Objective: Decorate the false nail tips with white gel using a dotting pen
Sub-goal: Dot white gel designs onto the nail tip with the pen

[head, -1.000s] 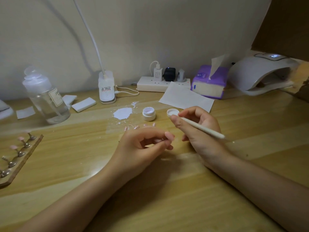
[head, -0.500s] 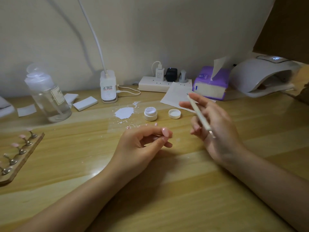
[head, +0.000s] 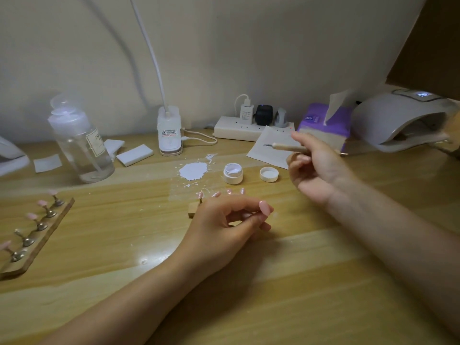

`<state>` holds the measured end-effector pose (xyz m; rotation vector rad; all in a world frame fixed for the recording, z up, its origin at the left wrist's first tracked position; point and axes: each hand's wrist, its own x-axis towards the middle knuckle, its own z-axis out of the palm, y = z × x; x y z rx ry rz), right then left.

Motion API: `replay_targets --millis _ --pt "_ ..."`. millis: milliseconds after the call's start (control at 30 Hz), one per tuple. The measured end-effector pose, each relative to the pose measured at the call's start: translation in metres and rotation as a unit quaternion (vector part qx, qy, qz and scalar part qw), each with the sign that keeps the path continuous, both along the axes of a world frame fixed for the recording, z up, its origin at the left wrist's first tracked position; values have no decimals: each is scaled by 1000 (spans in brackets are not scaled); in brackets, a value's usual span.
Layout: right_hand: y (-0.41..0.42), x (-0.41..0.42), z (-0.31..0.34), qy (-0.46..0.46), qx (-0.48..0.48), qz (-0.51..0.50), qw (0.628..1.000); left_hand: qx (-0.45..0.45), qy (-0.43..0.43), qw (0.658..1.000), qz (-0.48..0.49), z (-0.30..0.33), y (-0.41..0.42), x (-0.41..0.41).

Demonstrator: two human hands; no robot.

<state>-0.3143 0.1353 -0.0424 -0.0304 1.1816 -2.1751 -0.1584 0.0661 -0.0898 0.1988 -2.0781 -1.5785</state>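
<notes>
While the right hand [head: 316, 168] is lifted off the bench [head: 286, 282] at about two o'clock from the open gel pot [head: 233, 173], its fingers pinch the dotting pen [head: 286, 146] roughly level, metal tip pointing toward nine o'clock over the paper sheet [head: 270, 148]. Held that way, the tip stays clear of everything, which looks like a way of turning or checking it before loading gel. The pot sits open near the bench's middle with its lid [head: 269, 174] turned up just beside it at three o'clock, so the pen can dip without a second hand. At nine o'clock from the pot lies a white gel smear [head: 193, 171], likely a wiping or mixing spot.

Resting on the bench at six o'clock from the pot, the left hand [head: 224, 225] has its fingers curled, thumb and forefinger pressed together on something small; whether that is a stand stem I cannot tell. Just behind it stands a short wooden holder [head: 193, 209] with pink false nail tips [head: 215, 194] raised on stems, presumably steadied there for dotting. A second rack of tips [head: 37, 230] waits well apart at nine o'clock. My guess is that dipping comes next.
</notes>
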Motion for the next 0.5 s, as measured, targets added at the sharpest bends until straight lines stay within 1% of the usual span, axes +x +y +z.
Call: replay_targets --millis 100,167,233,267,367,433,500 --pt "-21 -2 -3 147 64 5 987 -23 -9 1000 4 -1 -1 0" --pt "-34 0 -7 246 95 13 965 -45 -18 999 11 -2 -2 -1" --pt "-46 3 -12 337 122 -14 933 -58 -26 998 13 -3 -3 -2" --pt "-52 5 -15 368 128 -40 920 -62 -27 998 14 -4 -4 -3" --pt "-66 9 -28 419 144 -110 890 -71 -18 997 13 -5 -4 -4" --pt "-70 10 -38 459 167 -115 865 -69 -10 998 9 -4 -4 -4" --pt "-71 11 -45 490 181 -101 847 -61 -13 998 7 -5 -4 -5"
